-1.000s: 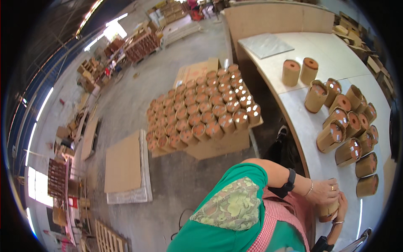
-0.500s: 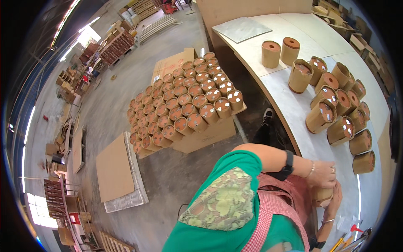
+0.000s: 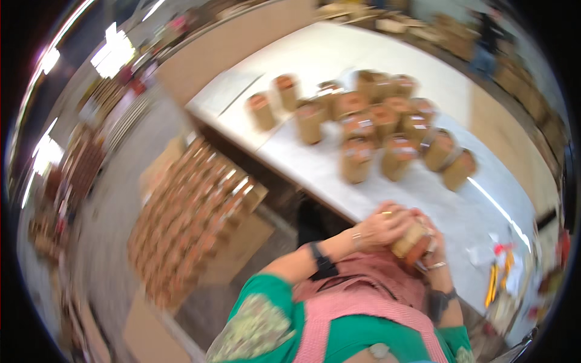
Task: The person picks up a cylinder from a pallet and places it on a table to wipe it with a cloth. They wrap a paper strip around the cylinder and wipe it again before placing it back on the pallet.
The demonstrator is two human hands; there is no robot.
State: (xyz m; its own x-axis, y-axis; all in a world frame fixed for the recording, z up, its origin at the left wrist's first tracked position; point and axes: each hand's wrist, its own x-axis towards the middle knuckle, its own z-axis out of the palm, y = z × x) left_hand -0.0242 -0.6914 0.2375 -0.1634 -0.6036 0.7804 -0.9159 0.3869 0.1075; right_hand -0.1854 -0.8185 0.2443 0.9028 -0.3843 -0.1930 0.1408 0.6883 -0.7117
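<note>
at the white table's point(image 3: 339, 175) edge, both hands' grip still clasping a tan cylinder point(image 3: 411, 241), view now swung tableward

Tan cylindrical container point(image 3: 412, 241), reddish end, tilted, held close above white table edge.

a: state of the tan cylinder point(image 3: 411, 241)?
b: mostly covered by the left hand point(image 3: 387, 225) and right hand point(image 3: 437, 249); grip detail lost to motion blur.

a: the stacked cylinders on the floor point(image 3: 193, 218)?
b: smeared; individual units cannot be counted.

a: items at the right table edge point(image 3: 499, 275)?
b: too blurred to identify; colours only. the person's torso is cut off by the lower edge.
</note>
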